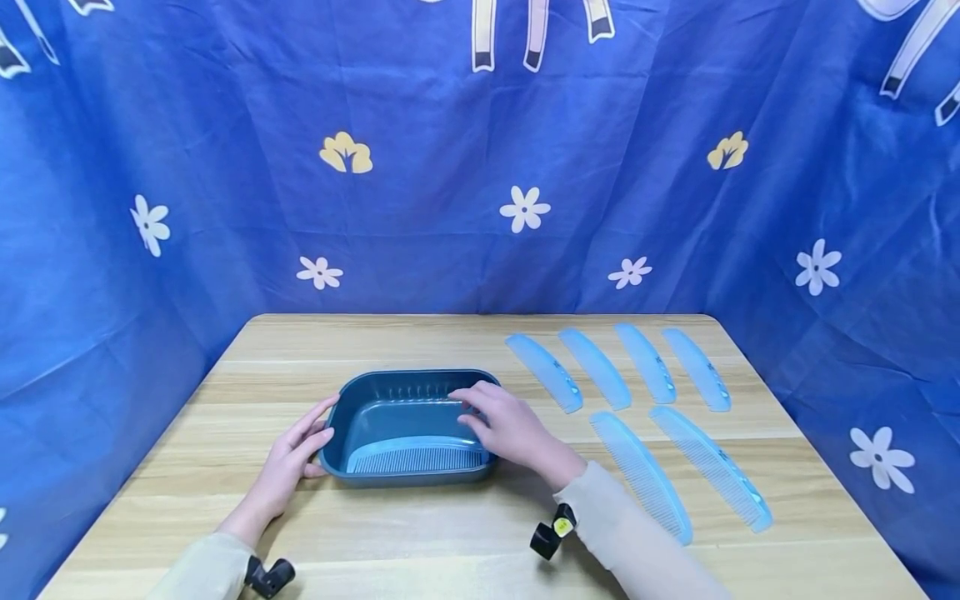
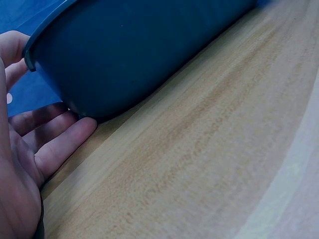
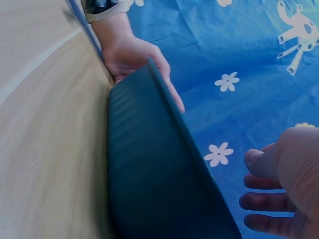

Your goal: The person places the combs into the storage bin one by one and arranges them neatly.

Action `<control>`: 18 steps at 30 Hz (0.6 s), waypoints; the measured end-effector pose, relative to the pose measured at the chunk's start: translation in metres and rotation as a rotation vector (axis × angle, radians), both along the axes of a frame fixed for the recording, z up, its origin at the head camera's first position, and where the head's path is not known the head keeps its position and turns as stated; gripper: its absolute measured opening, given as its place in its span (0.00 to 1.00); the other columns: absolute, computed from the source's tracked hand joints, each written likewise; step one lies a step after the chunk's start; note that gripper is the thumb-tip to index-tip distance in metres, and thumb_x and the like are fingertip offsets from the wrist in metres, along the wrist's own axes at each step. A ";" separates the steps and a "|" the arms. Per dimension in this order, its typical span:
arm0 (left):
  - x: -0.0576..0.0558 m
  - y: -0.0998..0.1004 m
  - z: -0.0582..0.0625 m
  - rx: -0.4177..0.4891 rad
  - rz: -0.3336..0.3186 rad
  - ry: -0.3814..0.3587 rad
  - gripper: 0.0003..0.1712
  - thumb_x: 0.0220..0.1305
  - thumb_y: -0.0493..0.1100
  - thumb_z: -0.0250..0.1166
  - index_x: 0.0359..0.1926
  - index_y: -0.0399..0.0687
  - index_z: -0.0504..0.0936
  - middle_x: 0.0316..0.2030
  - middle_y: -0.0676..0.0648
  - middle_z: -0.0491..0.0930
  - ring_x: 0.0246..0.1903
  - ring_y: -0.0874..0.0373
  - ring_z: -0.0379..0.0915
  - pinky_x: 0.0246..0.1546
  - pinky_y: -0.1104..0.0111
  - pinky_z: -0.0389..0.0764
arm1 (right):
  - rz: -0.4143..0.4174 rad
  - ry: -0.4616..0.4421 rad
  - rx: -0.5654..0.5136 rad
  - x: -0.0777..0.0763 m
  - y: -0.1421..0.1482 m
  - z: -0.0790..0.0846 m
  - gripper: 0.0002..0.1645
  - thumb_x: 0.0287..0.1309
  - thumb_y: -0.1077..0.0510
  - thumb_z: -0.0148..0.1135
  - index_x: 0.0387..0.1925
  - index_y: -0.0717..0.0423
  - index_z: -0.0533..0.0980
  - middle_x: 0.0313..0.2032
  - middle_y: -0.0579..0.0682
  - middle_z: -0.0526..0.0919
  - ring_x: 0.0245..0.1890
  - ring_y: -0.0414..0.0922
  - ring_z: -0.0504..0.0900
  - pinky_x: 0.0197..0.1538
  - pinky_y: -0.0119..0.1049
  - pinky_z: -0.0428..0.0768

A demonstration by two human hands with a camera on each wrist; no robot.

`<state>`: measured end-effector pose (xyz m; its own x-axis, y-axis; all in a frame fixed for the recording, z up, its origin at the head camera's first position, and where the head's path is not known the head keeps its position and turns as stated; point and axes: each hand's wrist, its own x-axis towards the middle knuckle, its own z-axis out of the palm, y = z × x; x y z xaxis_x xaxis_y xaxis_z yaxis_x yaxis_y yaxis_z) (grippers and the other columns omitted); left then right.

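Note:
A dark blue plastic basin (image 1: 408, 479) stands on the wooden table, with one light blue comb (image 1: 420, 458) lying along its near inner side, teeth toward the person. At the basin's left end, my left hand (image 1: 288, 458) holds the rim. In the left wrist view, its lower fingers (image 2: 65, 144) touch the outer wall near the tabletop. My right hand (image 1: 506, 421) hovers over the basin's right end, its fingers loosely bent with nothing between them. In the right wrist view this hand (image 3: 291, 184) is beside the basin wall (image 3: 149, 149), apart from it.
Several more light blue combs lie on the right of the table (image 1: 465, 550): a back row including one comb (image 1: 543, 372), and two nearer ones, a left comb (image 1: 641, 475) and a right comb (image 1: 711, 467). A blue patterned curtain (image 1: 420, 208) encloses the back and sides.

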<state>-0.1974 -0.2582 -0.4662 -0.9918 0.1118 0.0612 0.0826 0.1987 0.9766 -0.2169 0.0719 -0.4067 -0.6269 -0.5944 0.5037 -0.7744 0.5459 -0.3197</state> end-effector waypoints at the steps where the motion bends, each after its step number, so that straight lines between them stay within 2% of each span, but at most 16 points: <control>1: 0.000 0.000 -0.001 0.002 -0.001 0.003 0.26 0.62 0.48 0.49 0.61 0.62 0.57 0.57 0.35 0.53 0.49 0.56 0.62 0.29 0.60 0.77 | -0.007 -0.017 -0.015 0.001 0.003 0.000 0.20 0.54 0.53 0.54 0.51 0.44 0.69 0.33 0.41 0.73 0.27 0.30 0.66 0.26 0.20 0.67; 4: -0.001 0.001 -0.001 -0.003 -0.001 0.009 0.26 0.62 0.48 0.49 0.61 0.62 0.57 0.57 0.35 0.54 0.47 0.59 0.63 0.29 0.60 0.77 | -0.025 -0.068 -0.060 0.002 0.011 0.002 0.19 0.54 0.53 0.54 0.50 0.44 0.69 0.32 0.40 0.72 0.27 0.31 0.67 0.26 0.21 0.67; 8: 0.000 0.002 0.000 -0.022 -0.001 0.010 0.26 0.62 0.49 0.49 0.61 0.63 0.57 0.57 0.35 0.54 0.48 0.57 0.63 0.29 0.61 0.77 | -0.038 -0.112 -0.111 0.004 0.022 0.006 0.19 0.54 0.54 0.54 0.50 0.44 0.69 0.31 0.40 0.71 0.28 0.32 0.67 0.27 0.26 0.71; 13: 0.001 0.003 0.000 -0.024 -0.006 0.020 0.26 0.62 0.48 0.49 0.61 0.62 0.57 0.57 0.34 0.54 0.46 0.59 0.65 0.29 0.61 0.77 | -0.062 -0.138 -0.139 0.007 0.036 0.007 0.19 0.53 0.56 0.55 0.49 0.46 0.70 0.32 0.42 0.73 0.30 0.32 0.69 0.30 0.30 0.74; 18: 0.001 0.002 -0.002 -0.008 -0.001 0.028 0.26 0.62 0.48 0.49 0.61 0.61 0.57 0.56 0.34 0.56 0.44 0.63 0.67 0.28 0.60 0.77 | -0.088 -0.142 -0.161 0.010 0.048 0.007 0.20 0.51 0.57 0.57 0.49 0.47 0.71 0.33 0.42 0.74 0.29 0.32 0.70 0.30 0.30 0.75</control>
